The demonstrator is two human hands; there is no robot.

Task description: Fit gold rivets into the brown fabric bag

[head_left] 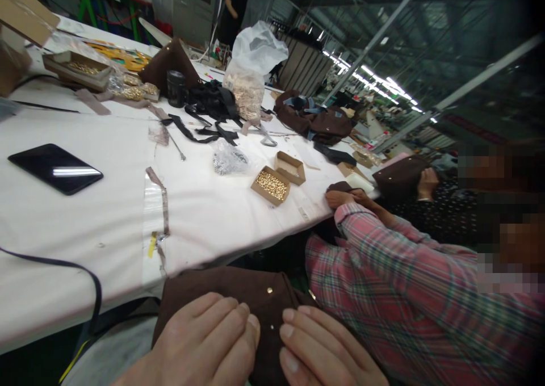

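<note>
Both my hands rest on a brown suede piece (238,295) with small gold studs, held at the table's near edge by my lap. My left hand (204,340) has its fingers curled together over the fabric, gripping it. My right hand (323,346) presses its closed fingers onto the same piece just to the right, thumb tucked under. A gold stud (269,290) shows above my fingertips and another sits between the two hands.
On the white table (85,215) lie a black phone (55,167), an open box of gold studs (271,185), an empty box (290,167), black straps (204,125), a plastic bag (251,62) and brown bags (315,122). A person in a plaid sleeve (404,272) works at my right.
</note>
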